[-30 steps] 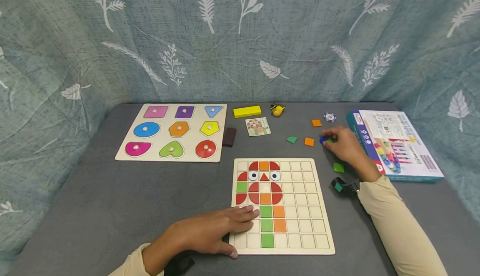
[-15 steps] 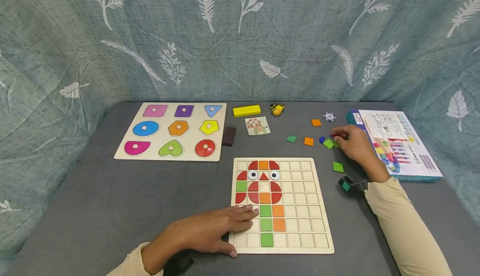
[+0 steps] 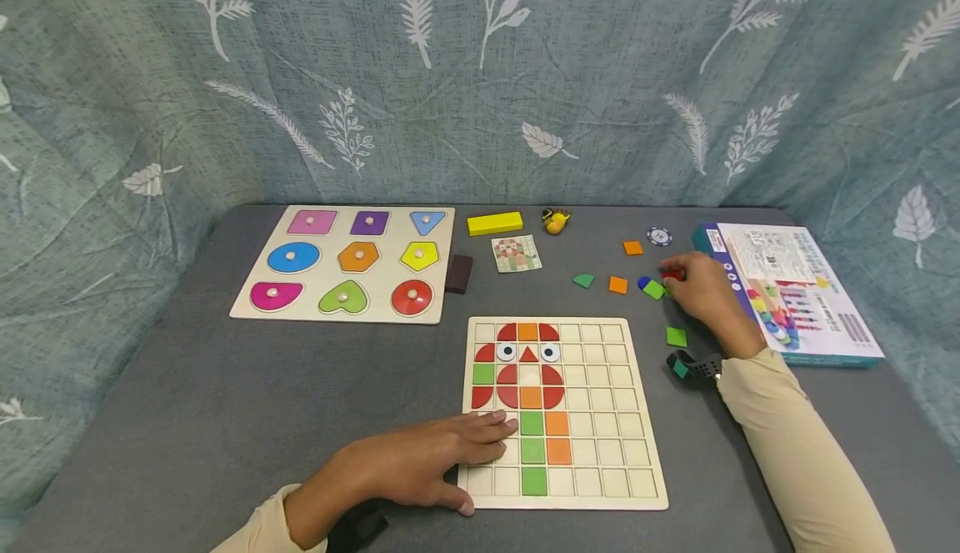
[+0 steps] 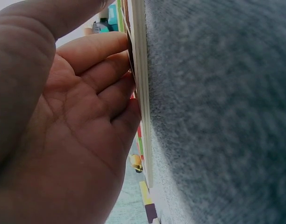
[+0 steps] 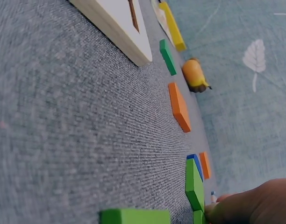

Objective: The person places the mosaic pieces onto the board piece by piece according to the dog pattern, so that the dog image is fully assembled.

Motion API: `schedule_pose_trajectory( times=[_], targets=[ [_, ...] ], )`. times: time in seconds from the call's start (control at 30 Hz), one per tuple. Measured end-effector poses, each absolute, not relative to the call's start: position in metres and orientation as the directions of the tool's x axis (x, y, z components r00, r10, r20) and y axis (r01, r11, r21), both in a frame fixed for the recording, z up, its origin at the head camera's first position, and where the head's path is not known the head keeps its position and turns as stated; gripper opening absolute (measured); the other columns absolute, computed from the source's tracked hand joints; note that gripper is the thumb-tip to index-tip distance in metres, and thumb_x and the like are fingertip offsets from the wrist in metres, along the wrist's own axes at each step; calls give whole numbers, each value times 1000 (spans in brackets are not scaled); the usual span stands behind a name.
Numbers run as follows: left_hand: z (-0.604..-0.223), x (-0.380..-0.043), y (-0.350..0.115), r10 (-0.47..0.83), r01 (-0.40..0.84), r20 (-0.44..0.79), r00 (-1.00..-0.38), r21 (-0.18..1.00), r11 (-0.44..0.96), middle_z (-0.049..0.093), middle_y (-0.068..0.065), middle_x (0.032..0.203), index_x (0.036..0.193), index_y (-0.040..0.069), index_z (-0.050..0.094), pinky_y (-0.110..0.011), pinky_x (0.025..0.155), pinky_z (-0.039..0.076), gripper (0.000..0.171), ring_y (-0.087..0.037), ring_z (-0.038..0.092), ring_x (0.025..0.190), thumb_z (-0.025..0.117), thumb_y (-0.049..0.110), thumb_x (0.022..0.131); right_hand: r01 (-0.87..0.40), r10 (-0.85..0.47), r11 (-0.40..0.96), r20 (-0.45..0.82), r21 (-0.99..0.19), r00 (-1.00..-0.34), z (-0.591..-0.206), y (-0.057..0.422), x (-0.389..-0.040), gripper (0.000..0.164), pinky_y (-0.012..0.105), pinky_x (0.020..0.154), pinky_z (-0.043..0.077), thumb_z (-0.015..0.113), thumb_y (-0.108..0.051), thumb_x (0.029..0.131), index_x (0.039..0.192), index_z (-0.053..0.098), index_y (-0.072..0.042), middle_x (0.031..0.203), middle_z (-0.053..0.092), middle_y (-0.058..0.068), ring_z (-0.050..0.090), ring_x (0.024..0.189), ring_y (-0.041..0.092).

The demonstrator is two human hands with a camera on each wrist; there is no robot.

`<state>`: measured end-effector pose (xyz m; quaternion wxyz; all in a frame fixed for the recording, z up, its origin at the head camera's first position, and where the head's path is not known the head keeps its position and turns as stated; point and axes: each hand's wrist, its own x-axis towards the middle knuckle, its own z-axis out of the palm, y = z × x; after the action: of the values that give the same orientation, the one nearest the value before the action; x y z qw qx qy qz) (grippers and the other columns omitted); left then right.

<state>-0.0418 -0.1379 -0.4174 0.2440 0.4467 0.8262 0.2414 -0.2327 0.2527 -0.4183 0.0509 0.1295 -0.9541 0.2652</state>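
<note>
My left hand (image 3: 442, 457) lies over the left edge of a wooden grid board (image 3: 615, 453), fingers extended across its lower left squares; the left wrist view shows the palm beside the board's edge. Red, orange and green tiles and two eye tiles form a figure on the board. At the right, my right hand (image 3: 703, 290) pinches a red tile (image 3: 672, 273) between thumb and index finger, beside the box. Close to its fingertips lie a green square tile (image 3: 654, 289) and a blue piece (image 3: 643, 283). The right wrist view has this hand (image 5: 255, 205) at its lower right corner.
A flat box (image 3: 795, 286) stands on the right. Loose tiles include orange squares (image 3: 618, 284) and a green quarter tile (image 3: 583, 281). Behind the board are a picture card (image 3: 516, 253), a yellow block (image 3: 495, 223) and a bee figure (image 3: 556, 221). A knobbed shape puzzle (image 3: 382, 290) lies left.
My right hand moved right from the blue piece to the red tile, uncovering the blue piece and the green square beside it. The left hand stayed on the board.
</note>
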Motion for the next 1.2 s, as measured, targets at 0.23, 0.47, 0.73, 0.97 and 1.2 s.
schedule_pose_trajectory(
  times=[0.23, 0.47, 0.73, 0.97, 1.2],
  targets=[
    [-418, -42, -138, 852, 618, -192, -486, 615, 491, 27, 1, 157, 146, 9, 44, -36, 111, 29, 69, -18, 20, 145, 74, 28, 87, -259, -193, 819, 180, -513, -965, -418, 251, -235, 26, 46, 70, 47, 63, 2, 80, 103, 67, 13, 94, 67, 27, 63, 83, 39],
    [-417, -42, -137, 850, 614, -197, -489, 614, 496, 27, 1, 157, 146, 9, 44, -35, 111, 29, 69, -18, 20, 145, 74, 28, 87, -273, -169, 815, 242, -511, -955, -418, 251, -234, 19, 37, 59, 42, 57, 2, 87, 96, 69, 12, 86, 68, 24, 57, 68, 30],
    [-416, -42, -137, 850, 611, -197, -488, 618, 494, 27, 0, 157, 147, 9, 43, -35, 111, 29, 69, -18, 20, 145, 74, 27, 87, -298, -142, 805, 321, -513, -936, -419, 249, -233, 24, 32, 49, 35, 49, 6, 90, 103, 70, 11, 76, 64, 18, 45, 52, 18],
    [-416, -41, -136, 849, 609, -201, -489, 618, 497, 27, 0, 157, 147, 9, 44, -36, 111, 29, 69, -18, 19, 145, 74, 28, 87, -326, -183, 744, 291, -584, -939, -412, 244, -227, 23, 29, 46, 36, 51, 1, 97, 110, 69, 9, 77, 65, 18, 51, 57, 17],
    [-415, -42, -136, 849, 608, -203, -488, 618, 498, 26, 0, 158, 147, 9, 44, -36, 111, 29, 69, -18, 19, 145, 74, 28, 87, -276, -208, 665, 183, -694, -961, -407, 240, -225, 30, 23, 49, 43, 48, 9, 92, 117, 63, 12, 93, 66, 26, 65, 74, 31]
  ],
)
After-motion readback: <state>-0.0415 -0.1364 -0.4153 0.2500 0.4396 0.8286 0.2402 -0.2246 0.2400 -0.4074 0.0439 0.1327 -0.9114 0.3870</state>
